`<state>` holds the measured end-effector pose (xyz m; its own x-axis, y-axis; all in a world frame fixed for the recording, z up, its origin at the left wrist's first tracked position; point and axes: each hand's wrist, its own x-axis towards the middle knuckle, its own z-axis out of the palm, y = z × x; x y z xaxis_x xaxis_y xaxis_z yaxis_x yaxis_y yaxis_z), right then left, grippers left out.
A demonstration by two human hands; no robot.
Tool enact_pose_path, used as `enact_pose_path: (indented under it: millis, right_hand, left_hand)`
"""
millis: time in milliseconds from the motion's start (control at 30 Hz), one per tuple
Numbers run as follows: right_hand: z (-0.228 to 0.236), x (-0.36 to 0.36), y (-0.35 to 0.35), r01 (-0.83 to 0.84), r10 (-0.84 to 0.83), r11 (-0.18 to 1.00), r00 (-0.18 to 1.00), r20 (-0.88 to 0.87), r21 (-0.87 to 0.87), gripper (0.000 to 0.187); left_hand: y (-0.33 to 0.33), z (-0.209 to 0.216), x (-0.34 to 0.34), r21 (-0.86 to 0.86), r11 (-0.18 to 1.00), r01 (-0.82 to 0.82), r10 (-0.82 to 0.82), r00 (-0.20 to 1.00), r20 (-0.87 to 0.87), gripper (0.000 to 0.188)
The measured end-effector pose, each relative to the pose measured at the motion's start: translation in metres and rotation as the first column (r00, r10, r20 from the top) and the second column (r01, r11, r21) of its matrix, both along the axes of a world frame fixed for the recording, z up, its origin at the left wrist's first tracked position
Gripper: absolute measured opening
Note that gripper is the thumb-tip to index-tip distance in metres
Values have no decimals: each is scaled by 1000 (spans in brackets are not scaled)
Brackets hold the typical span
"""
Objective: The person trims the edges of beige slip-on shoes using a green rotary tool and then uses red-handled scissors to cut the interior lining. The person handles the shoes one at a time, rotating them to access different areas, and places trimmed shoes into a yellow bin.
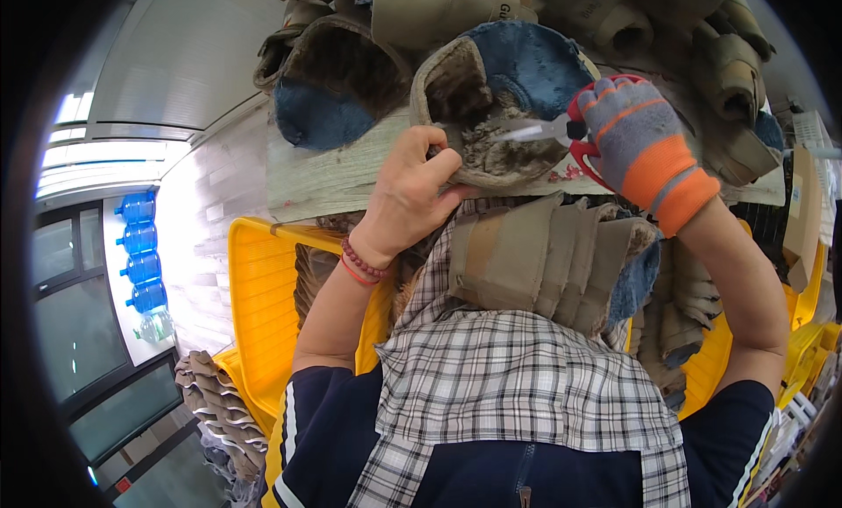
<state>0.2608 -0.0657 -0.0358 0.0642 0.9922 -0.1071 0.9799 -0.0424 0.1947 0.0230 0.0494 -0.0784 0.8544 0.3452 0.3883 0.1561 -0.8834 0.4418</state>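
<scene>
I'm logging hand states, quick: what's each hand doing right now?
Left hand: closed, gripping the fur-lined piece by its left edge.
Right hand: closed, gloved, holding the red-handled scissors.

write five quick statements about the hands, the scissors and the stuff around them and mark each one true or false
1. The right hand wears a grey and orange glove. True.
2. The left hand holds the scissors. False: the right hand holds the scissors; the left hand grips the rim of the fur-lined piece.
3. The left wrist wears a beaded bracelet. True.
4. The person's apron is plain red. False: the apron is checked in white, grey and black.
5. Big blue bottles stand on the right side of the picture. False: the blue bottles are on the left side.
</scene>
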Motion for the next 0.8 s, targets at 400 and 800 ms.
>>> enact_pose_path:
  millis: [400, 800]
  right_hand:
    - [-24, -15, 37, -179, 179, 984, 983, 39, 14, 19]
    - [-31, -12, 39, -214, 214, 977, 974, 78, -3, 21]
  left_hand:
    - [0, -3, 2, -2, 999, 35, -35, 999, -35, 34]
    - [-3, -1, 7, 0, 999, 37, -37, 998, -60, 34]
